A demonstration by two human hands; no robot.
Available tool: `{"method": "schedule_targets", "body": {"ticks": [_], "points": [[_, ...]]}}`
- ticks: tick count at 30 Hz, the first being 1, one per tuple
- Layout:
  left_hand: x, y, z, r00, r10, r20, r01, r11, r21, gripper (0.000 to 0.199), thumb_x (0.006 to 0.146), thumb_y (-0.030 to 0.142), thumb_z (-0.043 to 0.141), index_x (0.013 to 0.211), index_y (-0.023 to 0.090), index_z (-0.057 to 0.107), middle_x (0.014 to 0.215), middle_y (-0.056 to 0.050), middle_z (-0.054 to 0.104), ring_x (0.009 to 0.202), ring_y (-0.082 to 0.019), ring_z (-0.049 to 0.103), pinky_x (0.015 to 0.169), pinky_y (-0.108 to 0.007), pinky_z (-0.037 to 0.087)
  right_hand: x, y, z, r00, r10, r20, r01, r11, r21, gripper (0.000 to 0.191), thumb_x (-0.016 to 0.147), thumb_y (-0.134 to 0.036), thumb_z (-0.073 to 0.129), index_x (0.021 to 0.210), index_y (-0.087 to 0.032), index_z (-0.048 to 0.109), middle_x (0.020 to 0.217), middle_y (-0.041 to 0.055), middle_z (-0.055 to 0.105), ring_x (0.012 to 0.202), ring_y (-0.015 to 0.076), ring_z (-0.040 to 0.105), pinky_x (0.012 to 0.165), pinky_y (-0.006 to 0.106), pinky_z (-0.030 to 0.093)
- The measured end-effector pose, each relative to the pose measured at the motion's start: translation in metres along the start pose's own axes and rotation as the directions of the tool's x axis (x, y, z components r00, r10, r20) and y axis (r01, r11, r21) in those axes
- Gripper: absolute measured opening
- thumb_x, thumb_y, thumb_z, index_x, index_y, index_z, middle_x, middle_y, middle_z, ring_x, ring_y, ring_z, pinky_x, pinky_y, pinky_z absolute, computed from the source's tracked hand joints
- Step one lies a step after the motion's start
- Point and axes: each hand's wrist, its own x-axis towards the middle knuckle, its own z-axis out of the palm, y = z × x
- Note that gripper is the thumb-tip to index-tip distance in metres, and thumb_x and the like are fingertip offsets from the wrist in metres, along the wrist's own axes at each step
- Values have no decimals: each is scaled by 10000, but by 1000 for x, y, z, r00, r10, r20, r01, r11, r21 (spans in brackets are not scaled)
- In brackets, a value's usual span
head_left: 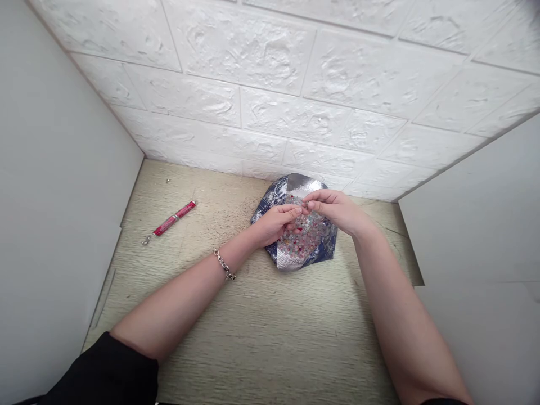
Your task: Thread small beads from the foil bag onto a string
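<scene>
Both hands meet over a blue and silver foil-like bag or mat (327, 250) that bears many small beads (301, 239), clear, pink, red and pale blue. My left hand (276, 224) is closed in a pinch, thumb against the fingers, above the left part of the beads. From the right, my right hand (331, 208) pinches too, its fingertips touching or nearly touching those of the left. Whatever lies between the fingertips is too small to make out. A metal chain bracelet (224, 264) circles the left wrist.
A slim red and pink tube-like item (175, 217) with a metal clasp at one end lies at the left on the wooden tabletop (253, 332). A white brick-pattern wall (270, 107) stands behind. Pale panels (54, 185) rise at left and right.
</scene>
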Motion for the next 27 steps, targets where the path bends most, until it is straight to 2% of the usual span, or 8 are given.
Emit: {"method": "schedule_targets", "body": {"ticks": [27], "points": [[0,0,-1,1000,-5,-2,5,1000,-14,238,672,327,630,783,117,619,474,65,356,458,-27,315,579,-233,410,0,-1,2,1000,10,8,-11,999,47,175,698,-307,617,819,-180,613,732,-12,623,731,112,559,749,271,407]]}}
